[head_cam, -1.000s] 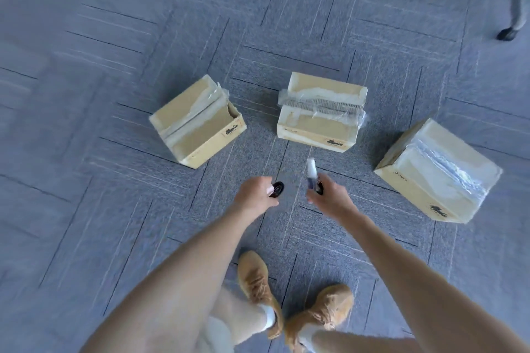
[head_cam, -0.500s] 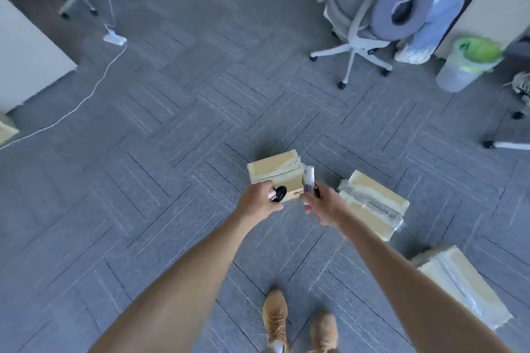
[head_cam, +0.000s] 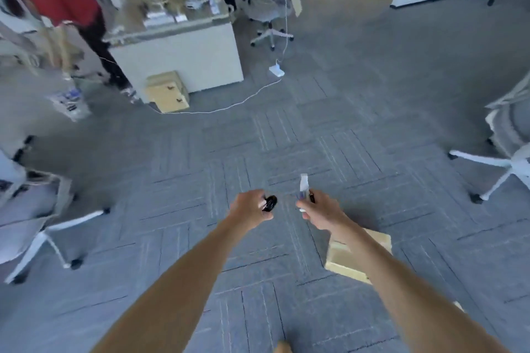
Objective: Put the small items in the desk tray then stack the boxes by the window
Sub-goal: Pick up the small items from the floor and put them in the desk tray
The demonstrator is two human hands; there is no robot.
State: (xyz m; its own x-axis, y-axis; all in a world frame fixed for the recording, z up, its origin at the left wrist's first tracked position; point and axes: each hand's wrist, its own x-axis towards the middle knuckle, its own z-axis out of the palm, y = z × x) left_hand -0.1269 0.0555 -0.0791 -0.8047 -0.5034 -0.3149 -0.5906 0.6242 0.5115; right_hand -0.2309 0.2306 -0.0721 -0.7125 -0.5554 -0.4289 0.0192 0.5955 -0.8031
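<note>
My left hand (head_cam: 250, 210) grips a small black round item (head_cam: 269, 203) in front of me. My right hand (head_cam: 322, 210) holds a small white tube-like item (head_cam: 303, 187) that sticks up from the fingers, with a dark bit beside it. One taped cardboard box (head_cam: 342, 262) lies on the carpet under my right forearm, partly hidden by it. Another cardboard box (head_cam: 167, 91) stands against the white desk (head_cam: 183, 57) at the far left. No desk tray can be made out; the desk top is blurred.
A person in a red top (head_cam: 57, 6) bends at the far-left desk. Office chairs stand at left (head_cam: 34, 226), right (head_cam: 504, 157) and back (head_cam: 268, 8). A white cable with a power adapter (head_cam: 276, 70) runs across the grey carpet.
My view has swung up and left from the three boxes on the floor towards the desk. Both hands still hold the same small items; the boxes have dropped out of view but one.
</note>
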